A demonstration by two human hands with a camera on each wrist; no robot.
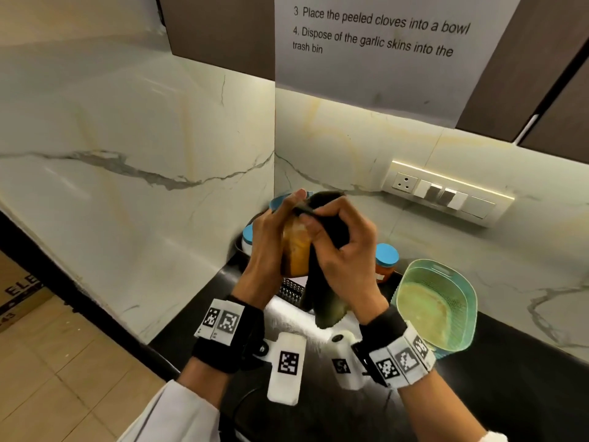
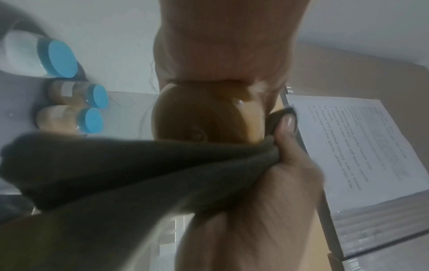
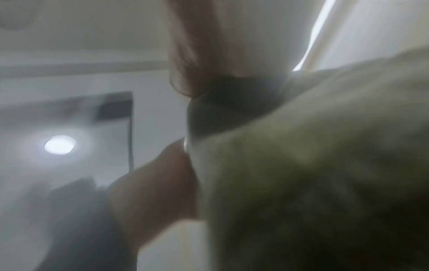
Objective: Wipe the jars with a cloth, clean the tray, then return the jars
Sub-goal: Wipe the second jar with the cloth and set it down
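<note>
The left hand (image 1: pixel 271 247) gripped a jar of orange-brown powder (image 1: pixel 296 247), fingers curled round its side, holding it up above the black counter (image 1: pixel 510 378) in the corner of the marble-look walls. The right hand (image 1: pixel 341 250) pressed a dark cloth (image 1: pixel 322 301) against the jar's right side — its fingers were bunched over the fabric and pinched it, and the loose end of the cloth hung down below the wrists. From the left wrist, the jar's round base (image 2: pixel 204 124) showed just above the cloth, with a thumb (image 2: pixel 286 124) pinning the fabric to the glass.

Behind the hands stood other blue-lidded jars — a white-filled one (image 1: pixel 248 237) to the left, partly hidden, and one with reddish contents (image 1: pixel 386 263) to the right. The tray itself could not be made out with certainty. A pale green plastic basket (image 1: pixel 446 275) sat on the counter just right of the reddish jar. A printed instruction sheet (image 1: pixel 382 59) hung from the cabinet above, and a switch panel (image 1: pixel 446 194) sat on the right wall. The right wrist view was blurred, mostly cloth.
</note>
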